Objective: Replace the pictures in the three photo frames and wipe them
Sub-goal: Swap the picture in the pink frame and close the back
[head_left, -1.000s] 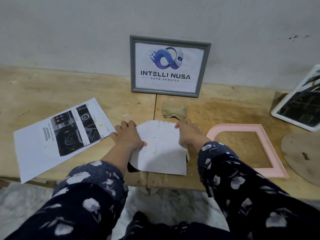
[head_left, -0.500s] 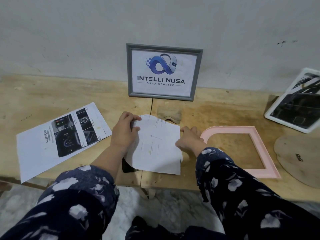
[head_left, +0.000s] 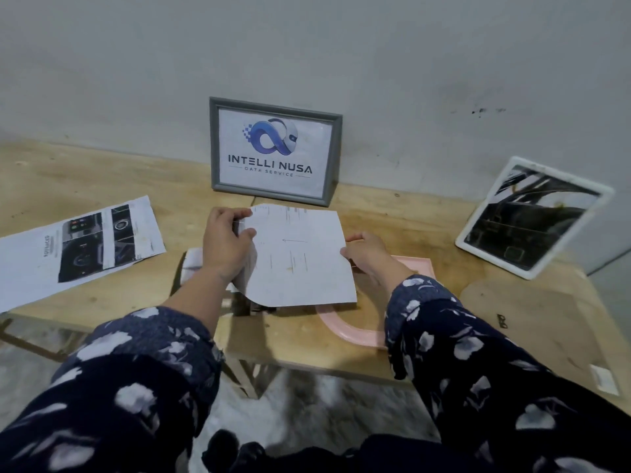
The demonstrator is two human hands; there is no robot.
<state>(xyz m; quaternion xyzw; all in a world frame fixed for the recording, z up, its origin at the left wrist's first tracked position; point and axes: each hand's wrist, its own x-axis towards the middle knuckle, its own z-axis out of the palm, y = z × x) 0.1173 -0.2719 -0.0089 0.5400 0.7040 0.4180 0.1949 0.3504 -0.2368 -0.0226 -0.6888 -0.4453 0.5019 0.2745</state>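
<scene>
The sheet held up over the middle of the counter covers most of what lies under it: a dark flat thing shows only as a sliver below its bottom-left corner, too little to name, and a pale folded bit peeks out left of the left wrist. The pink frame lies flat behind and under the sheet; only its curved near corner and a strip of its far edge by the right wrist are seen, the rest hidden by paper and sleeve. The sheet's printed side faces away, faint lines showing through.

The left hand grips the sheet's left edge, fingers curled over the top, thumb pressed on the near face, the paper bending there. The right hand pinches the right edge, thumb on top, the other fingers tucked behind and unseen.

A grey frame with a logo print stands upright against the wall, just beyond the sheet. A white frame leans against the wall at far right, its dark picture hard to read. A printed page lies flat at left, its near corner cut off by the picture's edge. A brown backing board lies at right, partly behind the right sleeve.
</scene>
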